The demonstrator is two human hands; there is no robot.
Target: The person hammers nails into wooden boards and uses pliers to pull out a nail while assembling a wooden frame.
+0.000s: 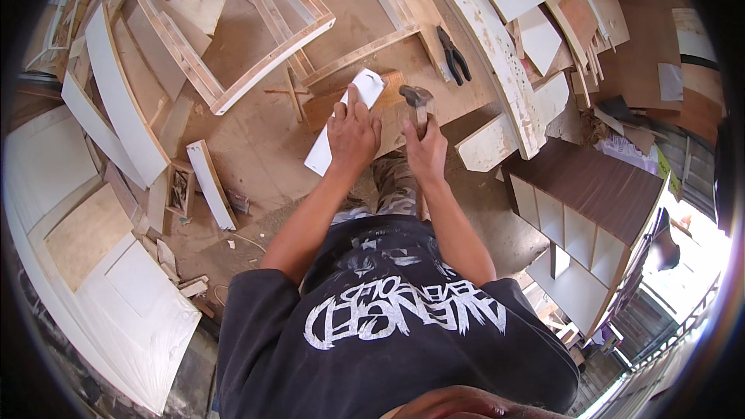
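One narrow white board [367, 91] lies beneath the left hand [353, 136], the nearer; index finger extended, grip not determinable. Long axis slants forward-right. Right hand [426, 152], just rightward: fingers wrapped around a hammer [417, 95].

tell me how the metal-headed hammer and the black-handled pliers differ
The metal-headed hammer is gripped in the right hand; the black-handled pliers lie untouched. The hammer has a single pale handle; the pliers have two dark ones. Both are hand tools.
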